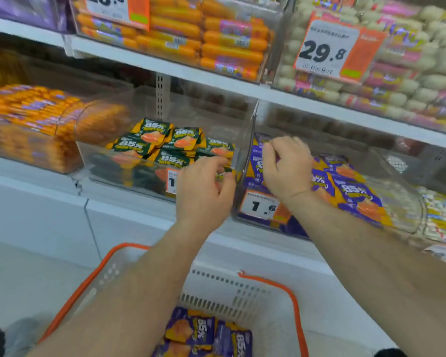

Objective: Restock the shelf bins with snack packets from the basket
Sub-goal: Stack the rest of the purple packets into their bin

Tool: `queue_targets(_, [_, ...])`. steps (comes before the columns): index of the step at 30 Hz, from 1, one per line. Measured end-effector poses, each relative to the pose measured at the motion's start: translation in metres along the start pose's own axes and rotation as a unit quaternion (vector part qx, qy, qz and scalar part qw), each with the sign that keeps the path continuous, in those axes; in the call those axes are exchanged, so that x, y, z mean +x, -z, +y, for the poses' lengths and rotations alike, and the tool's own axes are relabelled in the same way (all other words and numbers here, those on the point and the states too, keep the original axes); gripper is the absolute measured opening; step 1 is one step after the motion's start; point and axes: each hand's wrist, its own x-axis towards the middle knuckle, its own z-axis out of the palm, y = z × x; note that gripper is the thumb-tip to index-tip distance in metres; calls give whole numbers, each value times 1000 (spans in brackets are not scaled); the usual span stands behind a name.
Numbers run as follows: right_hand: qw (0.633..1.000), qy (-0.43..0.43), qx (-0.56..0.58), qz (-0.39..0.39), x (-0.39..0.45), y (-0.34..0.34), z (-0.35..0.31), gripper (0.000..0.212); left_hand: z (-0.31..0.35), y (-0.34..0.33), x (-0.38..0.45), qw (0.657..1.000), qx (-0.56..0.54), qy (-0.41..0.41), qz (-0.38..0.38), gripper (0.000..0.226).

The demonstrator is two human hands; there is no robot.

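A white basket with an orange rim sits below my arms and holds several purple snack packets. My right hand reaches into the clear right bin of purple packets. Its curled fingers pinch a purple packet at the bin's left end. My left hand is at the front right corner of the neighbouring clear bin. That bin holds green packets, and the hand's curled fingers close on the edge of one.
A clear divider wall stands between the two bins. Price tags hang on the bin fronts. Orange sausage packs fill the bin to the left. The upper shelf overhangs the bins, loaded with sausages and a 29.8 tag.
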Motion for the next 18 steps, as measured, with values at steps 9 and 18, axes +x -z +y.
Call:
queue_targets(9, [952, -145, 68, -262, -201, -62, -66, 43, -98, 7, -145, 804, 49, 363, -468, 18])
queue_targets(18, [554, -667, 81, -491, -356, -85, -58, 33, -147, 6, -197, 745, 70, 438, -498, 16])
